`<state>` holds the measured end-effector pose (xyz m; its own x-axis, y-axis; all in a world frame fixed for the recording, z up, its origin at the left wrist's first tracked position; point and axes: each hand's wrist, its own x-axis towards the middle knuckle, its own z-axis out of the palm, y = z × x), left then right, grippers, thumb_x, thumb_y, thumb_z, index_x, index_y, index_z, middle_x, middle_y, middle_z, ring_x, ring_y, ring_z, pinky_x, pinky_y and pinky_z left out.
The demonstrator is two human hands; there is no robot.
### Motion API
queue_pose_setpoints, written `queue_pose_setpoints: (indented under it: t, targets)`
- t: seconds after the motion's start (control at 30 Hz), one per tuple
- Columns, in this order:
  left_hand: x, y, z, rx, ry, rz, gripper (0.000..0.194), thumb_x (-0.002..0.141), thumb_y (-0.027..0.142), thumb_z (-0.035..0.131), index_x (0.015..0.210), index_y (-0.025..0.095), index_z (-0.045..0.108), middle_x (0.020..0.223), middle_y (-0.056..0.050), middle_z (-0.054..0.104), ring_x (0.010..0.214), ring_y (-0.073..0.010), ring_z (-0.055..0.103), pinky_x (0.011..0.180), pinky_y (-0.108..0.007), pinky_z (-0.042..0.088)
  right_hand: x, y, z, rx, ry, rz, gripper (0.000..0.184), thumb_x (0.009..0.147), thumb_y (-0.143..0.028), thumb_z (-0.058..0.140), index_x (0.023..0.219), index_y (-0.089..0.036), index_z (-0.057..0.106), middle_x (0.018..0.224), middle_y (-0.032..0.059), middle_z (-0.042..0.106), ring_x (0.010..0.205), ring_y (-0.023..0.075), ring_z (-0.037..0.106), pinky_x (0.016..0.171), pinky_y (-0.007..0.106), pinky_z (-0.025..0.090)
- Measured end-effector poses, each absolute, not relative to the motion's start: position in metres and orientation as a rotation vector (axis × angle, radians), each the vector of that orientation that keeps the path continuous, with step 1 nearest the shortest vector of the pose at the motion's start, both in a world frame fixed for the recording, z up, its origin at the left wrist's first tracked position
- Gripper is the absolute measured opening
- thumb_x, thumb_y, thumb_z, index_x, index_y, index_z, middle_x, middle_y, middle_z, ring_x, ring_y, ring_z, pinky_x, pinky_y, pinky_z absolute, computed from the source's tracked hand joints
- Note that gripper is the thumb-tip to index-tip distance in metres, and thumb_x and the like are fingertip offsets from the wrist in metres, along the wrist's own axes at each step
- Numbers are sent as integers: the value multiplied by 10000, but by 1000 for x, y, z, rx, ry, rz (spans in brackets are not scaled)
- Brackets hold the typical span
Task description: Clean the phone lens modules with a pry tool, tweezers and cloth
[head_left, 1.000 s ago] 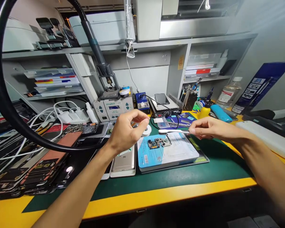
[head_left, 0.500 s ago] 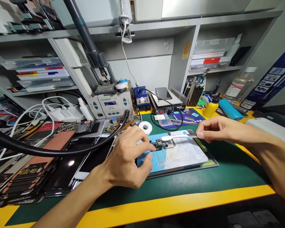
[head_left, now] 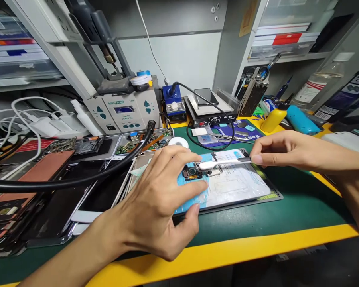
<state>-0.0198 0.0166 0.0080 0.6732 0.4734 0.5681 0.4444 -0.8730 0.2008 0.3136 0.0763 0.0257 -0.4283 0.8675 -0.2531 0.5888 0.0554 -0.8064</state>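
In the head view my right hand (head_left: 272, 151) pinches the dark handle of a white toothbrush (head_left: 211, 164). The brush head lies over a small electronic module (head_left: 193, 172), dark with metal parts, and hides some of it. That module rests on a blue and white pad (head_left: 236, 185). My left hand (head_left: 164, 195) reaches around the module's near left side, its thumb and fingers apart. One fingertip is close to the module's upper edge; whether it touches cannot be made out.
Behind the pad stand a hot air station (head_left: 125, 111), a small blue device (head_left: 173, 101) and a black-based plate (head_left: 211, 111) with a phone on it. A thick black hose (head_left: 119, 163) crosses the left side above several phone parts (head_left: 56, 199). A yellow bottle (head_left: 273, 117) stands right.
The camera view has moved closer and lower. My left index finger has lifted from the module and its fingers have spread. The toothbrush stays over the module in my right hand.
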Motion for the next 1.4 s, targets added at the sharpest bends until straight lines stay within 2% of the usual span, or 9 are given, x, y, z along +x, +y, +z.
queue_pose_setpoints:
  t: [0.17,0.37,0.5,0.73,0.93,1.07,1.4]
  targets:
    - [-16,15,7,2852,807,905,357,732,193,684,1080,208,761,1353,-194,626,1315,-459,503,1095,-739,411,312,76,25,-1498,-2053,1286,587,644,-776,813,721,-204,706,696,11,568,684,179,455,621,306,333]
    - [-13,14,7,2874,833,821,341,754,217,685,1081,184,773,1334,-199,643,1335,-438,491,1139,-691,394,310,76,24,-1508,-2033,1274,570,651,-759,822,750,-210,701,694,5,574,661,166,447,577,287,313]
    - [-12,15,7,2861,839,828,369,755,219,688,1117,205,758,1369,-184,633,1347,-440,487,1142,-705,385,308,75,26,-1500,-2030,1299,586,636,-775,819,739,-213,690,671,-3,553,634,155,427,551,282,299]
    - [-13,14,6,2863,859,789,447,776,246,691,1216,182,735,1417,-191,602,1387,-443,455,1182,-706,347,308,75,28,-1522,-2029,1284,572,637,-757,832,719,-210,685,668,-5,567,630,148,438,552,276,314]
    - [-13,13,9,2854,867,751,458,795,239,665,1241,158,733,1424,-191,588,1400,-422,436,1193,-695,323,310,75,28,-1540,-2031,1260,579,622,-769,832,731,-217,693,695,0,596,658,161,467,577,280,339]
    - [-13,13,11,2846,868,737,458,806,230,654,1247,139,735,1439,-185,573,1408,-400,426,1215,-652,306,311,73,30,-1556,-2017,1258,590,610,-784,827,715,-221,687,662,-10,562,632,154,442,553,279,317]
    - [-13,13,10,2848,859,745,453,811,228,650,1247,138,738,1440,-186,567,1406,-396,424,1217,-635,305,311,73,29,-1568,-2012,1194,584,638,-795,803,713,-227,690,689,7,602,635,161,482,566,298,336]
